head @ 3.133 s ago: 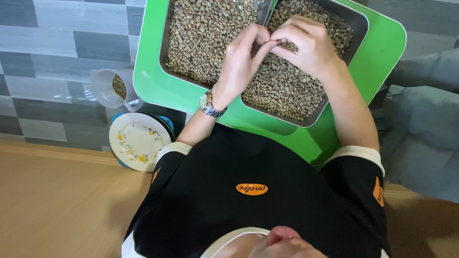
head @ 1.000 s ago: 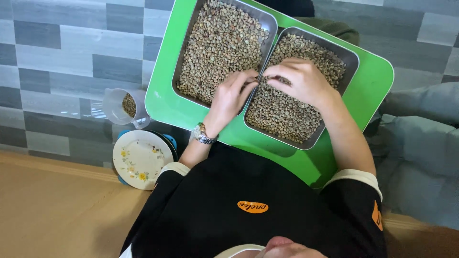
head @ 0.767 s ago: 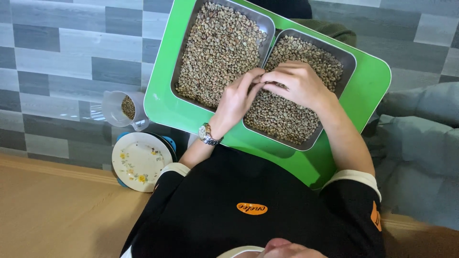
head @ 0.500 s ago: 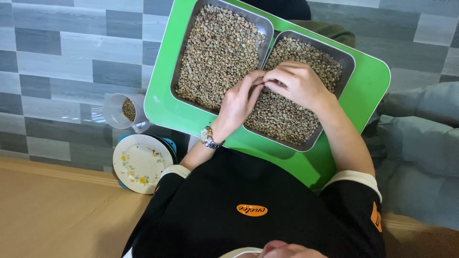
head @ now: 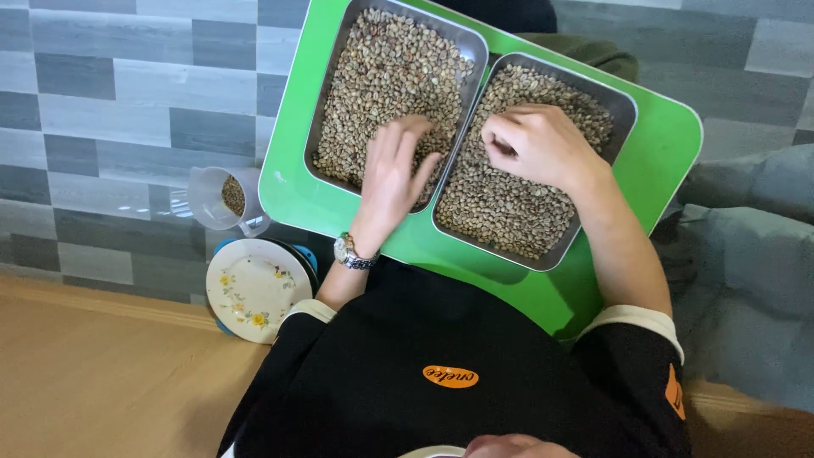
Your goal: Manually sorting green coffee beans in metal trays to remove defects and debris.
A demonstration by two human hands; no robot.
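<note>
Two steel trays full of pale green coffee beans sit side by side on a green lap table [head: 288, 182]. My left hand [head: 397, 170], with a wristwatch, lies fingers spread on the beans at the near right corner of the left tray [head: 326, 102]. My right hand [head: 534, 144] hovers over the right tray [head: 623, 106] with its fingers curled in loosely; whether a bean is pinched in them I cannot tell.
A clear plastic jug [head: 222, 197] with some beans stands left of the table on the grey tiled floor. Below it lies a white flowered plate [head: 254, 288] on a blue base. A grey cushion [head: 755, 254] is at the right.
My left hand has moved from the right tray across the divider into the left tray and spread its fingers. The right hand has stayed over the right tray.
</note>
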